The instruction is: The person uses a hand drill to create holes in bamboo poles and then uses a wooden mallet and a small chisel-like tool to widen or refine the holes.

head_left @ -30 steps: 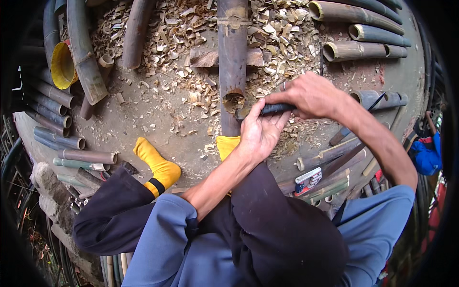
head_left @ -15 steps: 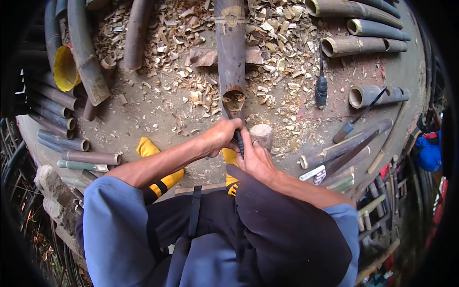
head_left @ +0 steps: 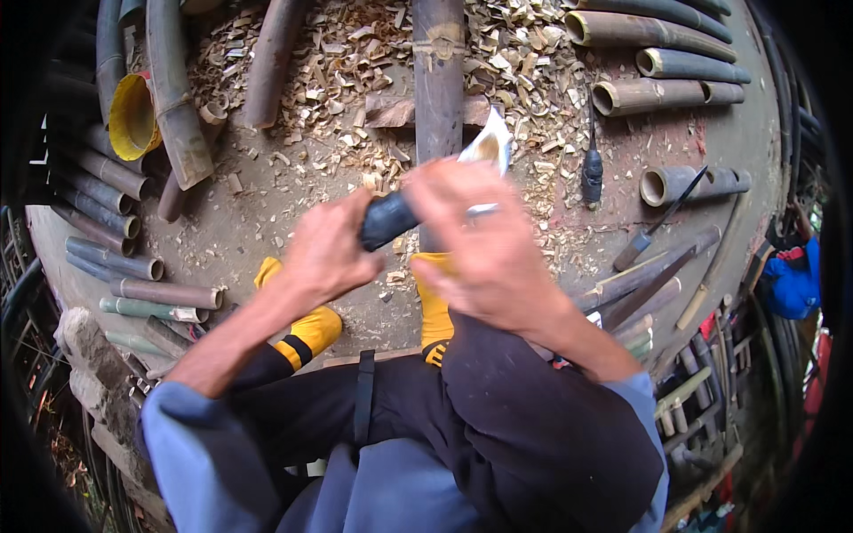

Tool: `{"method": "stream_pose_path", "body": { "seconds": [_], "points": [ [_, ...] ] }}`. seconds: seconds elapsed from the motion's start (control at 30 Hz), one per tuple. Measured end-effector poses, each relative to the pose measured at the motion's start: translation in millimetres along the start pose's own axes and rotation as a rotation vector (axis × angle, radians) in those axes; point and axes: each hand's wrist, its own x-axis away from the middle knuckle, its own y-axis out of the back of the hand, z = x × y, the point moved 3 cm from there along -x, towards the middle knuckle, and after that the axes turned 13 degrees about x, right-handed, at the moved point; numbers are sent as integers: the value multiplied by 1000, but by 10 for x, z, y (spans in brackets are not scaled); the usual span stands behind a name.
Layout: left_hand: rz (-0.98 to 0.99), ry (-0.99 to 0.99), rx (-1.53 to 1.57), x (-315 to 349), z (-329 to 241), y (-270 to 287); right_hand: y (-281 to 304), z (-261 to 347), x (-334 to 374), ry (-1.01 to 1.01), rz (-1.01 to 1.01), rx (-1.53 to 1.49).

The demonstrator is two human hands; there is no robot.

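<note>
Black-handled tool [head_left: 388, 222] up in the middle, over the ground between two yellow-socked feet, and now across from the left: a yellow, round-mouthed container [head_left: 135, 115] tips on its side against dull grey-brown bamboo tubes [head_left: 182, 111], and a rough stone block [head_left: 93, 355] sits lower down. Curled, pale wood shavings [head_left: 333, 58] litter the ground. Next, the left hand [head_left: 333, 253], fingers curled at the handle's butt; whether it grips, I cannot tell. Behind it all runs the smooth, ringed bamboo pole [head_left: 439, 89], crossing a rough wood block [head_left: 391, 111], its near end hidden because the hands stand in the way. The right hand [head_left: 480, 240] wraps the handle, smeared by motion; above it shows a bright, curved, pointed piece [head_left: 491, 147], its join to the handle covered. Rightward, a second black-handled tool [head_left: 592, 173] lies near hollow cut tubes [head_left: 666, 96], and at the dark rim a blue shape [head_left: 793, 284] is hard to make out.
</note>
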Motion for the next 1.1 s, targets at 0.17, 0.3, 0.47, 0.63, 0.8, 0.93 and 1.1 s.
{"method": "stream_pose_path", "body": {
  "seconds": [0.17, 0.3, 0.47, 0.63, 0.8, 0.93, 1.1],
  "points": [
    [338, -29, -345, 76, 159, 406, -849, 315, -309, 145, 65, -87],
    [372, -232, -451, -477, 140, 559, -1051, 93, -473, -50, 91, -248],
    [498, 180, 78, -327, 611, 187, -1142, -51, -571, 180, 473, -214],
    [141, 322, 318, 437, 650, -617, -1160, -72, -288, 622, 451, -105],
    [-177, 300, 430, 554, 406, -1323, -1111, -74, 3, 873, 308, 39],
    [-289, 198, 471, 708, 392, -1307, -812, 74, 100, 717, 375, 113],
    [-324, -14, 601, 573, 58, -1041, 48, 50, 459, 123, -282, -97]
  ]
}}
